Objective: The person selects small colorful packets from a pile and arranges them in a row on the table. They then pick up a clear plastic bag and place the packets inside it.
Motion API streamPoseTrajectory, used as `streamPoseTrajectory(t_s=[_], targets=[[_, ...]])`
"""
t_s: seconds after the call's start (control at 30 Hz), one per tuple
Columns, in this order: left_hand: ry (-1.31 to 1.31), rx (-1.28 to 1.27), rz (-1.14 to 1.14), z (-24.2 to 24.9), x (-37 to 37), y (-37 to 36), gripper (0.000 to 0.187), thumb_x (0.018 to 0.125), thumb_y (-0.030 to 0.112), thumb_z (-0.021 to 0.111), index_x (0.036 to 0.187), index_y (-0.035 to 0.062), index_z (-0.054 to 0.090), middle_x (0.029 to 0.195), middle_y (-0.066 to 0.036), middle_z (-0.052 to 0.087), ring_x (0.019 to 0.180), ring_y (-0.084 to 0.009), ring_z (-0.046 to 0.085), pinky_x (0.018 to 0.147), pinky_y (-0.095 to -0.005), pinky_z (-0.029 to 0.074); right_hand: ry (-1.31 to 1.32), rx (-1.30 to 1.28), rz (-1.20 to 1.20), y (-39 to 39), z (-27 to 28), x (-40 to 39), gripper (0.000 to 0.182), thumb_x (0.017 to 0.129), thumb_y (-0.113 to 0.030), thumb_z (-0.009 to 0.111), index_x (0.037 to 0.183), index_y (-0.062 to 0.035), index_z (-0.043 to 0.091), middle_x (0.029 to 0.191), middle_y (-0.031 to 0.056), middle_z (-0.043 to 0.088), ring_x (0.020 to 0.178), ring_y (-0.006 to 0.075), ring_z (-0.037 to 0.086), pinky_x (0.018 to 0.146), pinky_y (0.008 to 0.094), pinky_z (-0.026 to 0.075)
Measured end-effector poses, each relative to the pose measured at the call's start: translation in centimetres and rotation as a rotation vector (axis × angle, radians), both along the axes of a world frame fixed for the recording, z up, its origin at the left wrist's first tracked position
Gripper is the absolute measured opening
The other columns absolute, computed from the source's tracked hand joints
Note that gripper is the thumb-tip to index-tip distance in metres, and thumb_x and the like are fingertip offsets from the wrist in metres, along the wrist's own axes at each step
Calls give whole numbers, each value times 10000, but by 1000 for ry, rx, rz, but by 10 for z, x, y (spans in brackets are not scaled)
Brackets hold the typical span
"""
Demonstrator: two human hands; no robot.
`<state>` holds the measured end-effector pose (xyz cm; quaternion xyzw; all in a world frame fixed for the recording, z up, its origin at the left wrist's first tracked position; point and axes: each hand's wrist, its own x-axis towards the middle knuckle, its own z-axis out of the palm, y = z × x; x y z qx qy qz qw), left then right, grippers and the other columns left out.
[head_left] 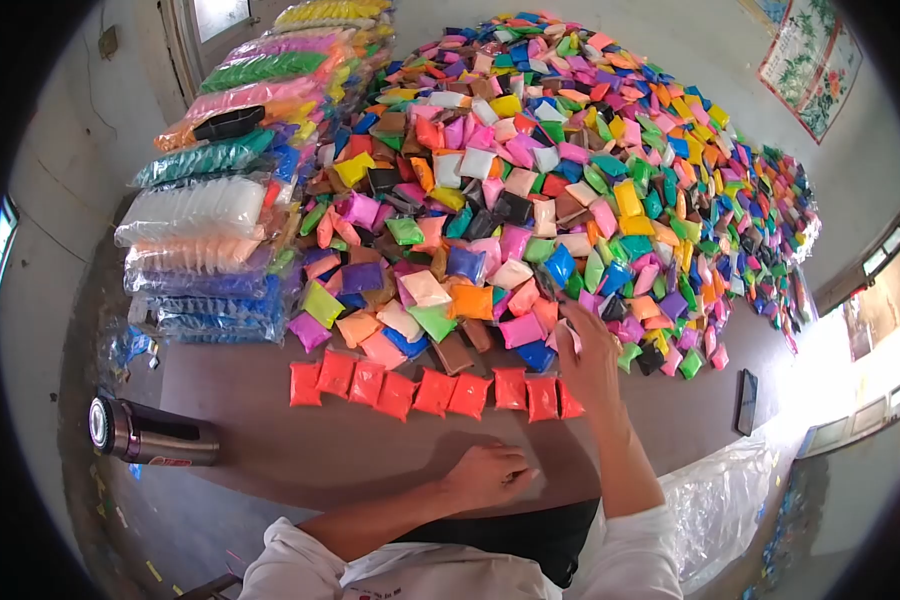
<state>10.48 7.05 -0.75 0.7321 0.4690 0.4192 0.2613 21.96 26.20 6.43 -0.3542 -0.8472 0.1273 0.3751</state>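
Observation:
A row of several red packets [395,395] lies along the front of the brown table [240,440]. Behind it rises a large heap of small packets [520,180] in many colours. My right hand [588,355] is at the front edge of the heap, above the right end of the red row; its fingertips reach in among the packets, and what they hold, if anything, is too small to tell. Nearer my body, my left hand [490,476] rests on the table with its fingers curled and nothing visible in them.
Stacked clear bags of sorted packets [195,215] stand at the left, with a black tray [230,123] on them. A steel flask [155,432] lies at the table's left edge, a phone [746,402] at the right. Clear plastic sheeting [715,500] hangs at the lower right.

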Motion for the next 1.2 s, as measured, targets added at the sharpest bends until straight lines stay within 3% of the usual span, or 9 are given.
streamPoseTrajectory(t_s=[0.33,0.43,0.63,0.73,0.87,0.93,1.07,1.17,1.2], targets=[[-339,-180,39,0,-5,-4,248,956,179,687,787,8,625,742,-86,597,611,-229,574,551,-349,469,174,92,-184,141,11,-83,178,924,-91,626,1058,-22,719,921,203,713,854,360,701,732,408,548],[-315,-199,17,-4,-6,-2,234,957,167,689,794,9,633,742,-75,603,600,-198,568,532,-330,461,223,178,-52,192,19,-101,211,903,-99,626,1088,-35,705,906,215,699,842,387,683,743,464,538],[-402,-204,37,-3,-6,-2,201,956,143,687,815,8,640,758,-73,606,598,-182,551,514,-315,447,-490,115,-230,261,10,-112,292,844,-87,639,1128,-27,668,1120,217,682,1013,423,648,867,533,508],[-415,-200,29,-3,-6,-1,192,958,137,688,825,8,640,769,-67,608,617,-164,549,524,-306,445,-421,257,-270,279,-7,-117,277,856,-114,655,1119,-27,671,1068,216,696,992,421,661,839,508,521],[-632,-360,2,-5,-11,-5,218,983,150,671,824,4,641,782,-32,622,671,-107,556,576,-278,451,158,110,-211,267,-1,-106,223,939,-192,628,1080,-24,671,901,180,723,934,411,694,776,443,571],[-766,-425,-4,-6,-12,-7,240,999,164,654,821,3,643,784,-18,627,699,-83,560,607,-266,456,611,-522,131,243,12,-82,274,968,-197,601,1186,-38,650,962,159,729,941,343,707,773,402,577],[-752,-466,-5,-8,-24,-1,289,1026,202,614,818,4,649,772,-14,633,727,-66,572,648,-253,466,1205,-1072,417,169,28,-49,357,1020,-219,534,1324,-32,549,1169,144,682,1057,286,683,791,365,593],[-659,-480,11,-8,-23,-3,312,1035,224,596,822,4,654,758,-15,634,729,-69,579,658,-249,470,1126,-1173,487,146,15,-14,386,1028,-240,517,1358,-42,479,1303,164,613,1145,310,644,835,382,599],[-626,-479,20,-7,-25,-3,318,1038,231,591,824,3,655,754,-14,634,729,-70,581,660,-248,470,1185,-1248,431,131,20,-8,275,1021,-176,533,1256,-38,568,1215,153,659,1120,307,661,868,385,599]])
